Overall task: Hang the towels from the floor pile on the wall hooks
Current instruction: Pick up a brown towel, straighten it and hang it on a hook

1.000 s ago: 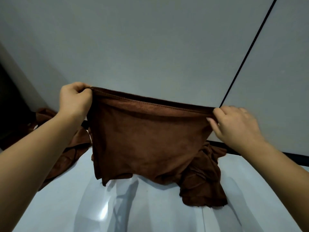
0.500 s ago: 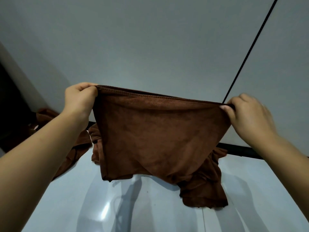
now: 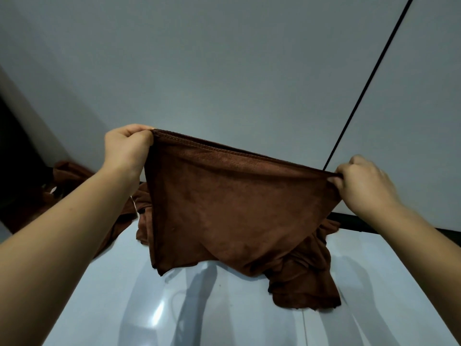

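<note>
A brown towel [image 3: 232, 203] hangs stretched in the air in front of the grey wall. My left hand [image 3: 126, 148] grips its upper left corner. My right hand [image 3: 363, 183] pinches its upper right corner, a little lower than the left. The hemmed top edge runs taut between them and the cloth droops to a point below. Behind and under it lies a pile of brown towels [image 3: 306, 278] on the glossy white floor. No wall hooks are in view.
Another crumpled brown towel [image 3: 67, 176] lies at the left by a dark opening. A black seam [image 3: 366, 83] runs up the wall at the right. A black skirting strip [image 3: 354, 221] lines the wall's foot.
Both hands have drawn further apart and the towel's top edge has pulled taut. The right hand has shifted right along the edge to the corner.
</note>
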